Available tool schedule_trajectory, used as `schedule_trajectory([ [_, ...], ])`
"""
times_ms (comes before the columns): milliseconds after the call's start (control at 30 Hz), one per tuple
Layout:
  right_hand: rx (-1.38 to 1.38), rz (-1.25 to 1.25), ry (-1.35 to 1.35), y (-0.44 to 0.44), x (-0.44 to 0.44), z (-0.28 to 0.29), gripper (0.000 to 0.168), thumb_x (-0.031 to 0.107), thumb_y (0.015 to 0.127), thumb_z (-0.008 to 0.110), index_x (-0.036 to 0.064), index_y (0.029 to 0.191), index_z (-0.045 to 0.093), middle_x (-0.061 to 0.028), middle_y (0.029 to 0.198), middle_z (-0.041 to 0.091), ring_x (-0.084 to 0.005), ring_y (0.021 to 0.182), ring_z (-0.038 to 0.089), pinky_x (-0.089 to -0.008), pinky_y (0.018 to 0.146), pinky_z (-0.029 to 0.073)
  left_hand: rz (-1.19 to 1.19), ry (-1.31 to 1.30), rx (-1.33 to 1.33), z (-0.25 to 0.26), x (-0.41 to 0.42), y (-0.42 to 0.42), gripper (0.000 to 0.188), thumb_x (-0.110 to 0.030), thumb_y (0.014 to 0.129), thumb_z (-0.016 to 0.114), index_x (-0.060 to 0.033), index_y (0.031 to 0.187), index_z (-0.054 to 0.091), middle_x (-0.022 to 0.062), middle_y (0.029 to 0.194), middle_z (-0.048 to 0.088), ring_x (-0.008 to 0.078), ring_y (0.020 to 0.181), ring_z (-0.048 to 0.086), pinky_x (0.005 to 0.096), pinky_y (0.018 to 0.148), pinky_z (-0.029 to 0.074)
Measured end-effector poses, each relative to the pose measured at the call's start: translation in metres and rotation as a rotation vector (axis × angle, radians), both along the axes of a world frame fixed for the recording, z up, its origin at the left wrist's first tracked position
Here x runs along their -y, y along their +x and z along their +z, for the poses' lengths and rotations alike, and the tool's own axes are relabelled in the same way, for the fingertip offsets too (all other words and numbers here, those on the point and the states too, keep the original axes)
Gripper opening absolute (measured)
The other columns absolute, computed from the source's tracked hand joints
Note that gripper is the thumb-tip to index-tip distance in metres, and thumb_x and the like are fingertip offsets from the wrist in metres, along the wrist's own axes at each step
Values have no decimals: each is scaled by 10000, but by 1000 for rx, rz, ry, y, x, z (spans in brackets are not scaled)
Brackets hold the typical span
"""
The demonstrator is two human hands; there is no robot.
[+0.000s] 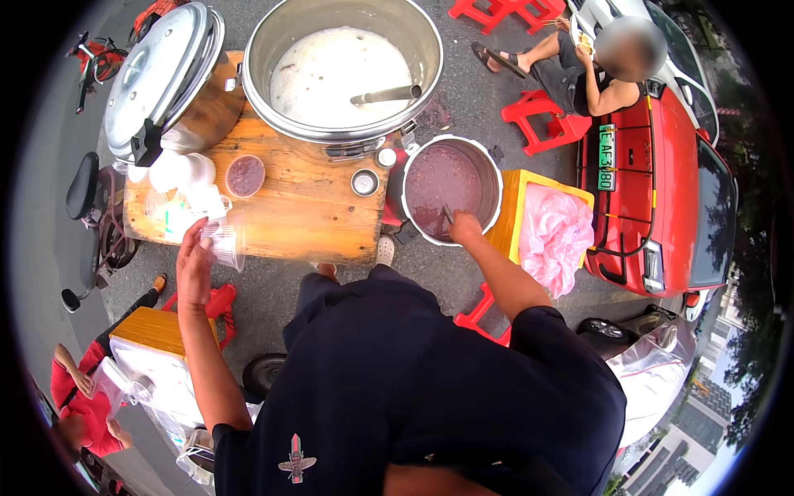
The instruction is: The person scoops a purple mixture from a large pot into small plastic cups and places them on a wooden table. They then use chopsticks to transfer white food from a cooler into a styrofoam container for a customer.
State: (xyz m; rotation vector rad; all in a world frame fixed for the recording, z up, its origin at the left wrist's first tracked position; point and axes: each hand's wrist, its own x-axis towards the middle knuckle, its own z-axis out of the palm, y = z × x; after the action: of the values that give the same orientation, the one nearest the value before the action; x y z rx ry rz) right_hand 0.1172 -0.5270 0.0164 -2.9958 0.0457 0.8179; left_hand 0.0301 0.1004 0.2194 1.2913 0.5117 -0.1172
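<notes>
My left hand point(195, 266) holds a clear plastic cup point(226, 243) by its side, just off the near left edge of the wooden table point(310, 217). My right hand point(464, 227) grips a metal handle that dips into reddish-purple porridge point(443, 180) in a steel pot point(498, 186); whatever is at the handle's lower end is hidden in the porridge. A filled cup of similar reddish food point(245, 176) stands on the table. Behind it, a large steel pot point(344, 132) holds whitish porridge point(341, 74) with a metal ladle handle point(384, 94) lying across it.
Stacked white cups point(180, 170), a small metal tin point(365, 182) and a lidded pot point(158, 74) are on the table. Right of the pots are a yellow crate point(515, 211) with pink plastic bags point(555, 229), red stools point(546, 121), a seated person eating and a red car point(676, 192).
</notes>
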Motion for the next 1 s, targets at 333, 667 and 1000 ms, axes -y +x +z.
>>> schedule_trajectory([
  [333, -388, -122, -7, 18, 19, -69, 249, 225, 909, 671, 30, 1063, 680, -193, 1042, 729, -357, 948, 716, -442, 808, 562, -242, -615, -60, 18, 156, -93, 470, -196, 999, 598, 6, 1419, 538, 233, 1422, 550, 463, 1285, 575, 540, 953, 579],
  [667, -406, -781, 563, 5, 70, -3, 186, 205, 937, 584, 42, 857, 627, -74, 738, 616, -205, 581, 564, -370, 477, 426, -382, -560, 50, 7, 215, -95, 1025, -691, 803, 739, -45, 1529, 410, 141, 1516, 475, 362, 1372, 507, 477, 997, 552],
  [1000, -227, -155, 70, -37, 70, 0, 426, 286, 905, 614, -82, 1108, 684, -322, 1136, 699, -432, 1108, 690, -487, 934, 550, -182, -539, -70, -42, 260, -80, 836, -593, 915, 693, -61, 1506, 437, 112, 1398, 528, 325, 1286, 565, 456, 940, 580],
])
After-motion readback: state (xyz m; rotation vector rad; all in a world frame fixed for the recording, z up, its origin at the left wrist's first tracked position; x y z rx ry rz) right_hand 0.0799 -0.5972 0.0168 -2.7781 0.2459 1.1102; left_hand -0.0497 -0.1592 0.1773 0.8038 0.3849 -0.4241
